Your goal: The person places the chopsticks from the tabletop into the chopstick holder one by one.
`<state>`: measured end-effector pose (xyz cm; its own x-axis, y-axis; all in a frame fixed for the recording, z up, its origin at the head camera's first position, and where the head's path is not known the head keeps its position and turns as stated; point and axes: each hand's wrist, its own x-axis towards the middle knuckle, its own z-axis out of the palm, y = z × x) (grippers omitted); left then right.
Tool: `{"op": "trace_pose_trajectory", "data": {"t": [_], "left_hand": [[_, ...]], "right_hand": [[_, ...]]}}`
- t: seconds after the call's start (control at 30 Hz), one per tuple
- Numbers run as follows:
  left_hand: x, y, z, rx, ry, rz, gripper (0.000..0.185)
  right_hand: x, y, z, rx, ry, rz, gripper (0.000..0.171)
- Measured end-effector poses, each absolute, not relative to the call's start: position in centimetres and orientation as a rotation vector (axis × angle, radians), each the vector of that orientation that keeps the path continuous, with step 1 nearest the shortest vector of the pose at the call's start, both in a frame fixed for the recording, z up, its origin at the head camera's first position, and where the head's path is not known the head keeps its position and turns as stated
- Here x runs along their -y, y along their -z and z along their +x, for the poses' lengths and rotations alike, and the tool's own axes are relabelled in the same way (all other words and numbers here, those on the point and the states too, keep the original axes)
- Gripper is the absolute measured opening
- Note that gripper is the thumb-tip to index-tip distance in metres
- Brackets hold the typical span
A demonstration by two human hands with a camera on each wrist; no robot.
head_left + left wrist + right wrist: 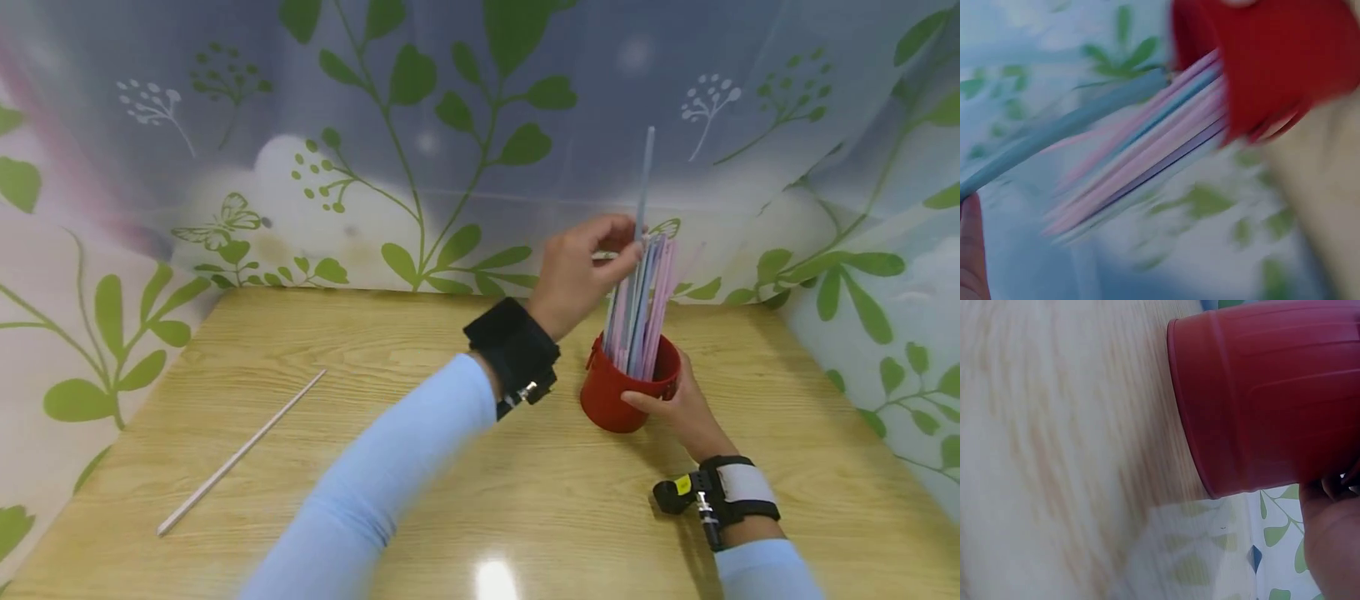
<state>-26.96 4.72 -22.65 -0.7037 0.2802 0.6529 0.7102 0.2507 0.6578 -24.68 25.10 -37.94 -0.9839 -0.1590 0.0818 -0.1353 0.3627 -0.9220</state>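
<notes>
Round red plastic cup (628, 392) of pastel straws (643, 304), steadied by right hand (678, 404); left hand (581, 271) pinching grey-blue straw (643, 187); lone pale straw (240, 452) lying far left on wooden desk (420, 392).

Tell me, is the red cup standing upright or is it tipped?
Upright: the red cup stands on the table, straws pointing up, with the right hand gripping it.

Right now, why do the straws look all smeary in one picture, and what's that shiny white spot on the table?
Left wrist view: motion blur streaks the straws and red cup. Head view: sharper, and the white spot is lamp glare on the glossy table. Right wrist view: the cup is fairly sharp, the wood grain soft.
</notes>
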Motion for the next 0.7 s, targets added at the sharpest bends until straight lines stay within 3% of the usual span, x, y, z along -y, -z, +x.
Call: {"op": "trace_pose_trajectory", "data": {"t": [0.13, 0.27, 0.47, 0.6, 0.7], "left_hand": [[-7.7, 27.0, -27.8, 2.432, 1.279, -0.88, 0.021], [-7.4, 30.3, -28.1, 2.605, 1.177, -0.829, 0.015], [-6.2, 29.6, -28.4, 2.709, 0.906, -0.823, 0.012], [-2.6, 28.7, -28.3, 2.75, 0.775, -0.808, 0.013], [2.8, 29.2, -28.1, 2.782, 0.645, -0.672, 0.012]], "right_hand": [[-25.6, 38.2, -24.6, -2.607, 1.729, -0.251, 0.085], [-25.1, 38.4, -24.4, -2.616, 1.708, -0.282, 0.086], [-25.1, 37.8, -24.3, -2.609, 1.7, -0.299, 0.085], [-25.3, 37.7, -24.3, -2.596, 1.71, -0.284, 0.085], [-25.4, 37.7, -24.3, -2.597, 1.696, -0.278, 0.085]]}}
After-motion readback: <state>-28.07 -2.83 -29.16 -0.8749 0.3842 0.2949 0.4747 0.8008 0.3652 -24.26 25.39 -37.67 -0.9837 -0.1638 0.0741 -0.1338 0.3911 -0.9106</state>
